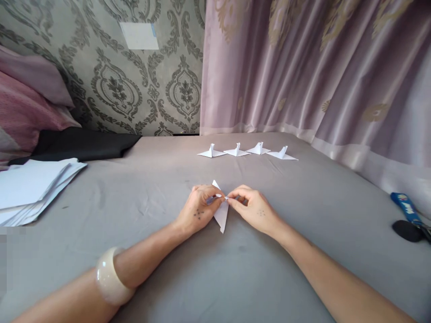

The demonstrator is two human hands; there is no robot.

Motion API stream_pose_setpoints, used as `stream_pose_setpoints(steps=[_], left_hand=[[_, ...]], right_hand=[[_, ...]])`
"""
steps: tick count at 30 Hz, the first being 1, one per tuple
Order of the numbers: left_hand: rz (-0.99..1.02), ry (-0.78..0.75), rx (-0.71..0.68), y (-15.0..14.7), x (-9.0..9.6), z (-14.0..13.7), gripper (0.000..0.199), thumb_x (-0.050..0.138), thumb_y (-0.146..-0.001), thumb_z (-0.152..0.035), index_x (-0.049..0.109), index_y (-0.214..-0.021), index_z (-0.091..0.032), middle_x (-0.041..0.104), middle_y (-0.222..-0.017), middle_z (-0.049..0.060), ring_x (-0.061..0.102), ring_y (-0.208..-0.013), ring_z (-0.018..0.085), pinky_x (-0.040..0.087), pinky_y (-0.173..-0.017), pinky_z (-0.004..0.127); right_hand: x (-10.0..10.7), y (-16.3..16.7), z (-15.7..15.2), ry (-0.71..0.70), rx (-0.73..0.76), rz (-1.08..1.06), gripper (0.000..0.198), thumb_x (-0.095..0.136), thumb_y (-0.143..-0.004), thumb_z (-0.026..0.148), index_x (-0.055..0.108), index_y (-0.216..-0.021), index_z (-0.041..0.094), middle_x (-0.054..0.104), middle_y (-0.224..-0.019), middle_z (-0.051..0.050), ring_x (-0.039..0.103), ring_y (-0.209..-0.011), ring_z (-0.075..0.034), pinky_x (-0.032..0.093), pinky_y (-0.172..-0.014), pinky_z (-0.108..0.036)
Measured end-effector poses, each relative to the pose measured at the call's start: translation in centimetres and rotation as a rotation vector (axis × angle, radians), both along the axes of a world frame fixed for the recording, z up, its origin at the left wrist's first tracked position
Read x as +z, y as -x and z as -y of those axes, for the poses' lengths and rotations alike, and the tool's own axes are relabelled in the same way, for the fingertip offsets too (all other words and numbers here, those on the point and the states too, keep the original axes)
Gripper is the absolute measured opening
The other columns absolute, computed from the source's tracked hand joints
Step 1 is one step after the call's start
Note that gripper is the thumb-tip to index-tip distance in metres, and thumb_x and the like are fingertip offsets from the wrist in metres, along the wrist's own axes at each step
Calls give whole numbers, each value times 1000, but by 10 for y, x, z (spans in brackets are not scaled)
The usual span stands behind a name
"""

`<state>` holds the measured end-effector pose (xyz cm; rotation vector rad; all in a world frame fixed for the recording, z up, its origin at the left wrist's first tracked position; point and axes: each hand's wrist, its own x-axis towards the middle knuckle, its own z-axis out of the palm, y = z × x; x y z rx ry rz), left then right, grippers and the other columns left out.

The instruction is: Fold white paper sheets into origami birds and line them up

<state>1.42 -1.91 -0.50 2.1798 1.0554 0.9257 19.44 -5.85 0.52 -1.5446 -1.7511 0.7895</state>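
Pinching a folded white paper piece (221, 218) between thumb and fingertips of both left hand (202, 204) and right hand (255, 208), just above the grey cloth (202, 278) or touching it; cannot tell which. Meeting at a small central part, probably for fine control from both sides, with both pointed ends left free, perhaps to spare them from crumpling. With four folded paper figures (212, 153) lined up well beyond, likely to avoid knocks. With white sheets (37, 181) piled at far left, apparently clear of the work.
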Motion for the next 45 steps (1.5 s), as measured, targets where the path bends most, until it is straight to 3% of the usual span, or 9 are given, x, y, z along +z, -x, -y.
stream_pose_setpoints(steps=[4, 8, 13, 15, 18, 22, 25, 32, 45], left_hand=[[-23, 24, 2, 0, 3, 2, 12, 55, -86, -24, 65, -81, -21, 70, -83, 0, 63, -83, 17, 40, -90, 33], [-60, 103, 69, 0, 1, 4, 15, 59, -82, -32, 65, -89, -20, 65, -79, 0, 58, -71, 15, 42, -69, 27], [-133, 121, 208, 5, -1, -4, 17, 53, -83, -30, 59, -72, -18, 52, -61, -4, 48, -58, 12, 34, -57, 23], [-138, 63, 361, 12, 1, -19, 19, 53, -83, -29, 55, -68, -18, 50, -60, -5, 47, -58, 11, 33, -57, 23], [-204, 7, 590, 26, 6, -57, 19, 54, -82, -27, 51, -65, -19, 52, -61, -3, 48, -59, 12, 32, -57, 23], [-246, -29, 757, 40, 10, -114, 12, 52, -82, -19, 56, -72, -18, 62, -75, 4, 58, -76, 19, 37, -65, 26], [-279, -23, 838, 37, 4, -141, 14, 47, -88, -18, 61, -85, -15, 65, -93, 11, 60, -94, 23, 43, -76, 30], [-386, 85, 766, 19, -20, -158, 31, 59, -91, -33, 58, -116, -16, 61, -117, 9, 61, -101, 22, 53, -85, 41], [-421, 87, 650, 29, -20, -169, 33, 58, -92, -32, 56, -121, -15, 59, -121, 10, 60, -104, 23, 53, -87, 44]], right_hand=[[-6, 1, -2, -78, 25, 29, 15, 57, -87, 29, 65, -78, 21, 60, -86, 1, 54, -71, -11, 41, -66, -25], [-10, 2, -3, -243, 48, 93, 15, 51, -91, 23, 61, -79, 21, 58, -88, 1, 55, -74, -11, 42, -70, -25], [-19, 5, -7, -295, 32, 72, 15, 49, -91, 22, 60, -101, 24, 61, -105, -2, 60, -85, -13, 45, -79, -26], [-23, 5, -9, -217, -22, 77, 27, 53, -88, 26, 55, -115, 24, 60, -113, -4, 60, -80, -13, 47, -74, -27], [-28, 5, -12, -162, -69, 86, 26, 50, -87, 25, 56, -112, 21, 63, -109, -5, 60, -73, -13, 48, -72, -28], [-30, 5, -14, -168, -65, 95, 23, 45, -86, 24, 59, -104, 18, 66, -100, -7, 62, -76, -16, 48, -73, -31], [-29, 5, -14, -168, -53, 104, 23, 44, -87, 24, 60, -102, 18, 66, -96, -8, 62, -77, -17, 49, -73, -32], [-31, 4, -14, -185, -27, 110, 20, 44, -88, 21, 59, -101, 20, 65, -97, -6, 63, -80, -16, 50, -76, -31], [-32, 2, -14, -187, -13, 114, 20, 44, -88, 22, 59, -101, 19, 64, -97, -6, 62, -80, -17, 49, -76, -32]])
